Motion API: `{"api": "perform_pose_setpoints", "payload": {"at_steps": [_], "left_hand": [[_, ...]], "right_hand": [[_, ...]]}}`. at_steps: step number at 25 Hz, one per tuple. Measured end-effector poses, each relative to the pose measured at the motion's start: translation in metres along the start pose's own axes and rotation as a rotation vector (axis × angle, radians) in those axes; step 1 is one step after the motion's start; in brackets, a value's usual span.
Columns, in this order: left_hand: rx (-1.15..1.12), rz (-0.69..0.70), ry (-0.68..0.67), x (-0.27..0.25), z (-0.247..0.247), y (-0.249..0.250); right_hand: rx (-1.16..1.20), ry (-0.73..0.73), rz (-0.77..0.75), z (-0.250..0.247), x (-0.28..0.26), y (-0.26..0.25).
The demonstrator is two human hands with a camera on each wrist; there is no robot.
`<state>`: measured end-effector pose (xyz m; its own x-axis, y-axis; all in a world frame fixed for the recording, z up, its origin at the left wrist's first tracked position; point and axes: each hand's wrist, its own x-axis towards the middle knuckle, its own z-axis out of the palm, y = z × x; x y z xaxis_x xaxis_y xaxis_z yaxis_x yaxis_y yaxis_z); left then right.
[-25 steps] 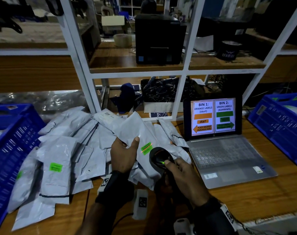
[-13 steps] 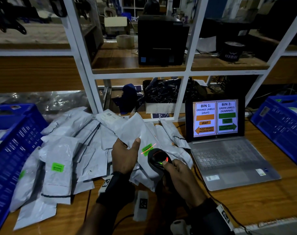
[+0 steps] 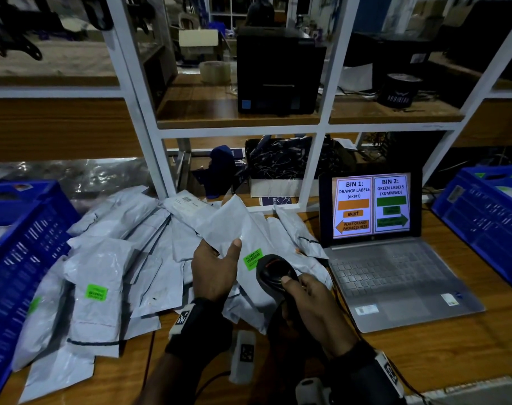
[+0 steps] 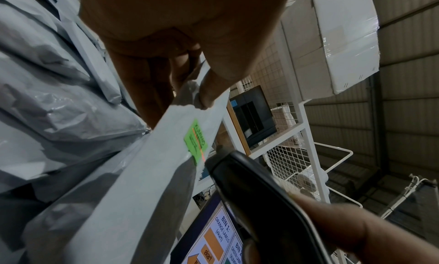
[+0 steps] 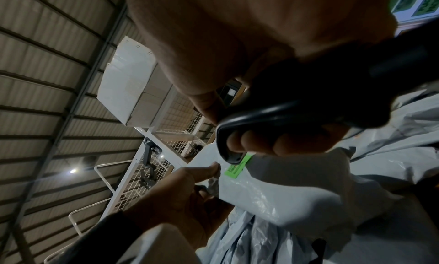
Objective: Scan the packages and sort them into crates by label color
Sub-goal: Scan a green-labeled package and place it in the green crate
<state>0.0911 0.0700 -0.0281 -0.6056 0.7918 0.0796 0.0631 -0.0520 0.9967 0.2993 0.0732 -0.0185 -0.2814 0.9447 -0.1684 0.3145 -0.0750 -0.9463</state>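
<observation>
On the wooden desk point(image 3: 424, 355), in front of the white shelf frame point(image 3: 313, 171), a person is holding up one grey package point(image 3: 234, 226) above a loose pile of grey packages point(image 3: 117, 258). Their left hand point(image 3: 212, 268) is pinching the package at its edge, with the thumb lying on the front face and the other fingers going behind it. A green label point(image 3: 253, 259) is sitting on the front of this package, just beside the thumb. The right hand point(image 3: 313, 305) is gripping a black scanner point(image 3: 273, 271) with the fingers curled round its handle, and the head of the scanner is pointing at the green label from very near. In the left wrist view a thin red line is crossing the label point(image 4: 196, 142). To the right of the hands an open laptop point(image 3: 395, 276) is showing a sign for bin 1, orange labels, and bin 2, green labels. One blue crate point(image 3: 18, 258) is standing at the left side and another blue crate point(image 3: 488, 217) at the right side.
</observation>
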Motion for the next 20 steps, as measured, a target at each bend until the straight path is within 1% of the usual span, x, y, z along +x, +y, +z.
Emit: {"api": "perform_pose_setpoints", "payload": {"at_steps": [5,7,10,13,17,20], "left_hand": [[-0.014,0.004,0.024,0.0,-0.002,0.001],[-0.015,0.011,0.023,0.0,-0.003,0.003],[-0.004,0.021,0.03,-0.001,-0.004,0.006],[-0.002,0.024,0.029,-0.004,-0.002,0.008],[0.016,0.029,0.056,-0.009,0.0,0.01],[0.019,0.029,0.075,-0.015,0.004,0.011]], "right_hand": [[-0.007,0.065,0.049,-0.02,0.001,0.001],[-0.063,0.104,0.095,-0.029,0.004,0.012],[-0.176,0.123,0.151,-0.038,0.01,0.036],[-0.297,0.045,0.2,-0.039,0.012,0.051],[-0.432,-0.065,0.204,-0.04,0.017,0.071],[-0.498,-0.129,0.167,-0.04,0.022,0.081]]}}
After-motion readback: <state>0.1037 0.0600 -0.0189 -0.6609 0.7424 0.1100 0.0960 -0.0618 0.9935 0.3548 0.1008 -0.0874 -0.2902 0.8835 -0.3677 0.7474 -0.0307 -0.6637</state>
